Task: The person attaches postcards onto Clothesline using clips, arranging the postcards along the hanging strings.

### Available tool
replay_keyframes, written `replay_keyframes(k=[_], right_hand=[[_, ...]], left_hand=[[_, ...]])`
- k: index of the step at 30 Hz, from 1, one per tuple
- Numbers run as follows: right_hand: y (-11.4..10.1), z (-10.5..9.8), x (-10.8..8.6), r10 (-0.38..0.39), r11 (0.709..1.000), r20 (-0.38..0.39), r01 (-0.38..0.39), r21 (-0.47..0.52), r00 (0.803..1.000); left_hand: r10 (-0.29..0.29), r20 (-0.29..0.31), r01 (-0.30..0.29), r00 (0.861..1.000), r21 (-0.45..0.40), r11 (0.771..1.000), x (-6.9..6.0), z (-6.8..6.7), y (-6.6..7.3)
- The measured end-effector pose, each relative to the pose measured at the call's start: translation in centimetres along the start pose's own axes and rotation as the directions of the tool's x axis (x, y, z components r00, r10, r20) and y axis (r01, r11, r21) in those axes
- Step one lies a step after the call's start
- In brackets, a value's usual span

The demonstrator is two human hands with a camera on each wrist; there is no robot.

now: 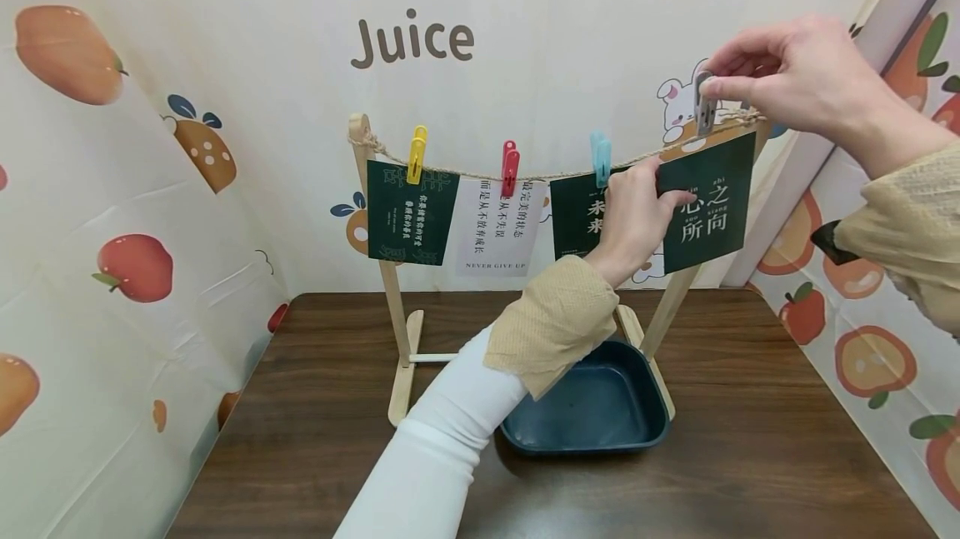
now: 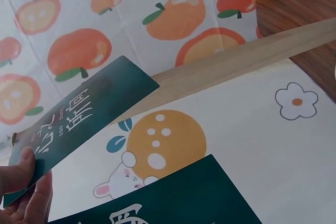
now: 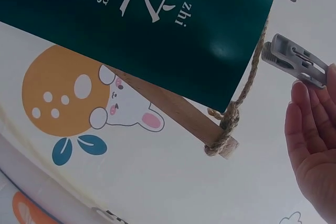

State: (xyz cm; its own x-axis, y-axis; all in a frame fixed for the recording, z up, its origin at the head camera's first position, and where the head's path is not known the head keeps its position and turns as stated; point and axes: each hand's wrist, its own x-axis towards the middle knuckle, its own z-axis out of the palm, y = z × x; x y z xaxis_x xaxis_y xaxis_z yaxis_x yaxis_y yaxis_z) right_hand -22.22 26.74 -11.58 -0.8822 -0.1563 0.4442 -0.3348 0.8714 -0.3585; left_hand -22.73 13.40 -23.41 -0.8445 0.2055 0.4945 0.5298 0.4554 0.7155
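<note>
My left hand (image 1: 633,218) pinches the left edge of a dark green card (image 1: 723,181) with white characters, its thumb on the front. The card hangs tilted, its top edge along the twine (image 1: 465,173) near the right post. My right hand (image 1: 813,77) holds a grey clothespin (image 1: 705,110) just above the card, between thumb and fingers. In the right wrist view the pin's tip (image 3: 270,51) points at the twine; whether it touches, I cannot tell. Left of the left hand, a light blue clothespin (image 1: 601,157) clips another green card (image 1: 570,222), which the hand partly hides.
A yellow clothespin (image 1: 417,156) holds a green card (image 1: 412,222) at the left; a red clothespin (image 1: 510,168) holds a white card (image 1: 495,231). The wooden stand (image 1: 671,310) rises from the brown table (image 1: 315,439). A dark blue basin (image 1: 585,414) sits between its feet.
</note>
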Motion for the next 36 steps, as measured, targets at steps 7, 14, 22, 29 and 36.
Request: replay_keyframes(k=[7,14,22,29,36], right_hand=[[-0.11,0.1,0.1,-0.004,0.999,-0.019,0.005,0.038,1.0],[-0.21,0.44,0.17,-0.035,0.999,-0.018,0.036,0.023,0.999],[0.05,0.29,0.48,0.027,1.0,0.031,-0.027,0.007,0.999],[0.13,0.2,0.56,0.054,0.999,0.069,-0.054,0.004,0.996],[0.05,0.18,0.6,0.076,0.997,0.086,-0.076,0.0,0.993]], left_hand=[[-0.001,-0.012,0.001,1.0,-0.02,1.0,0.16,0.15,-0.19],[0.0,-0.018,-0.001,1.0,-0.016,1.0,0.22,0.15,-0.14],[0.003,-0.025,-0.003,1.0,-0.026,1.0,0.24,0.12,-0.19],[0.004,-0.026,-0.003,1.0,0.019,1.0,0.35,0.13,-0.13],[0.011,-0.037,-0.01,0.999,0.026,1.0,0.44,0.01,-0.06]])
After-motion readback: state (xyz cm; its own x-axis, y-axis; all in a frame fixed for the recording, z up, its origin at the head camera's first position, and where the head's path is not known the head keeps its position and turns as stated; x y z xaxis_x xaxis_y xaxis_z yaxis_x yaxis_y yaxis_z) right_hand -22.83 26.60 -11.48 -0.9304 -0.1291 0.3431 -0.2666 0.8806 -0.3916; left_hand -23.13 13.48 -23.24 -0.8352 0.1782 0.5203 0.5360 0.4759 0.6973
